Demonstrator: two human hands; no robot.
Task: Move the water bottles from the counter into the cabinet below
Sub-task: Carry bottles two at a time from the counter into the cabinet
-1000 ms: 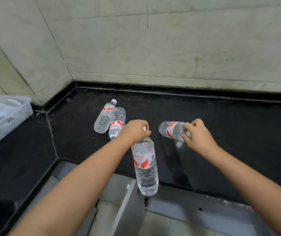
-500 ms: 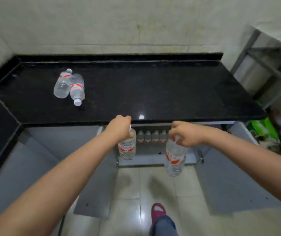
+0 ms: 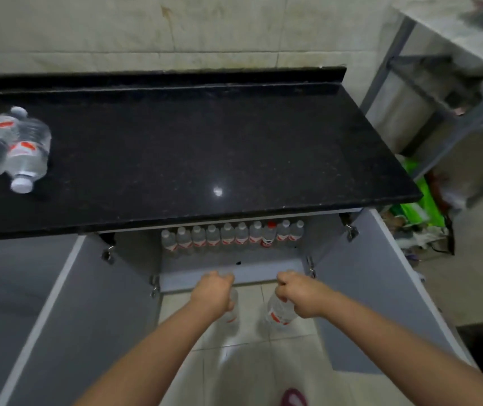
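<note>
My left hand (image 3: 215,291) is closed around the neck of a clear water bottle (image 3: 232,310) that hangs below it, mostly hidden by the hand. A second clear bottle with a red label (image 3: 278,313) hangs from my right hand (image 3: 298,293). Both hang low over the floor, just in front of the open cabinet (image 3: 228,272). Inside it stands a row of several bottles (image 3: 231,237). Two more bottles (image 3: 11,148) lie side by side at the left of the black counter (image 3: 205,148).
Both grey cabinet doors stand wide open, the left door (image 3: 73,312) and the right door (image 3: 375,288). A grey metal rack (image 3: 445,92) stands to the right, with green bags (image 3: 421,206) at its foot. A red shoe (image 3: 293,398) shows on the tiled floor.
Both hands lifted their bottles off the counter and dropped down to the cabinet opening. The view swung right and down, so more of the cabinet's bottle row shows.
</note>
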